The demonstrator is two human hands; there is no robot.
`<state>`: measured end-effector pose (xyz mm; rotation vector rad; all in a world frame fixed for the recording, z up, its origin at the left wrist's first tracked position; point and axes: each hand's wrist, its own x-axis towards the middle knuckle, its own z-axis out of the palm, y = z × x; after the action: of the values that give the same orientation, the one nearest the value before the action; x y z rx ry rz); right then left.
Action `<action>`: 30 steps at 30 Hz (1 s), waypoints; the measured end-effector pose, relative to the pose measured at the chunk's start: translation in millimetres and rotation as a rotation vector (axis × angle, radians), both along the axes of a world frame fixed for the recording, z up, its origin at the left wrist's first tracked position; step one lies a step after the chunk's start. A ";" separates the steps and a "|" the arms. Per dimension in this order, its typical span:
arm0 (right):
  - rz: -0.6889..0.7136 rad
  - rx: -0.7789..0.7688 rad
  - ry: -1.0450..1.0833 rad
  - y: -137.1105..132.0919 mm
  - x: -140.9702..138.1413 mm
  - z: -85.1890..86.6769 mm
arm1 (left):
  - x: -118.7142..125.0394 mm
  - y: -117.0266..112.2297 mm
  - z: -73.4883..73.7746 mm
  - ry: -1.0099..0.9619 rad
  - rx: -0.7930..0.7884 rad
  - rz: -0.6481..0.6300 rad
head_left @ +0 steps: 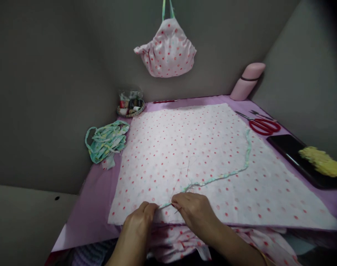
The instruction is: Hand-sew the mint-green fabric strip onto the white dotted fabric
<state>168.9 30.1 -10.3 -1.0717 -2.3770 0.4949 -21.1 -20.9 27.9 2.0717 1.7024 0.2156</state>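
Observation:
A narrow green-and-yellow fabric strip (221, 178) runs across a white cloth with red dots (168, 144), curving up toward the right. My left hand (140, 218) pinches the strip's near end at the cloth's front edge. A short way to the right, my right hand (194, 212) is closed on the same strip, and a short stretch of it shows between the two hands. A thin dark sliver, perhaps a needle, sticks out below my right fingertips. Loose thread (187, 168) trails over the cloth just beyond that hand.
A bundle of green strips (108, 140) and a basket of thread spools (131, 108) lie at left. Red-handled scissors (264, 125), a black phone (293, 155) with a yellow crumpled item (322, 160) and a pink bottle (247, 82) are at right. A dotted fabric piece (168, 51) hangs behind.

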 end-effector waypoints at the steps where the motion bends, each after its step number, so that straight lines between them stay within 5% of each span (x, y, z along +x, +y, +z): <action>1: -0.004 -0.006 -0.001 0.2 0.1 0.0 | 1.1 2.8 3.0 -0.018 -0.009 0.019; 10: 0.004 -0.041 -0.032 -0.3 0.8 1.9 | 5.6 7.6 12.0 -0.392 -0.233 0.232; 18: 0.007 -0.059 -0.033 0.4 0.6 1.7 | 17.8 10.7 1.5 -0.430 -0.148 0.341; 30: 0.003 -0.059 -0.019 0.0 1.0 1.7 | 30.9 2.5 -4.3 -0.324 -0.006 0.280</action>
<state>169.9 30.1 -8.6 -1.1033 -2.3941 0.5622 9.8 -18.4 23.6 1.6771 1.7735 0.5982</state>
